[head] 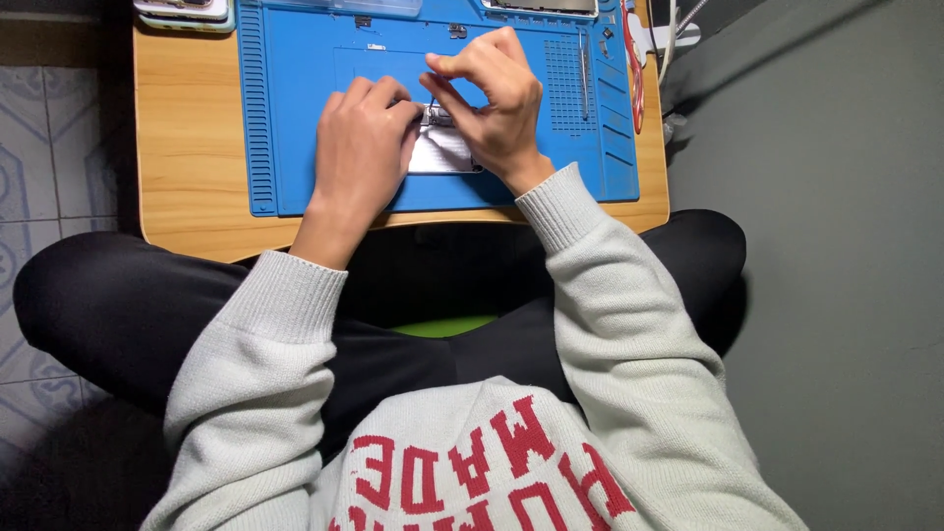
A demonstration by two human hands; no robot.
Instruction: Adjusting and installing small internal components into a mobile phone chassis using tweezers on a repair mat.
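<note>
A silver opened phone body (440, 152) lies on a blue repair mat (295, 118), mostly hidden under both hands. My left hand (362, 152) rests on its left side and holds it down with curled fingers. My right hand (492, 98) is over its top edge, with thumb and forefinger pinched around a thin dark tool whose tip points down at the phone's upper end. The tool itself is barely visible between the fingers.
The mat lies on a small wooden table (182, 147). Phones in cases (187, 12) sit at the table's far left corner, another device (541, 6) at the mat's far edge. A red-handled tool (634, 69) lies along the mat's right side. A grey wall stands to the right.
</note>
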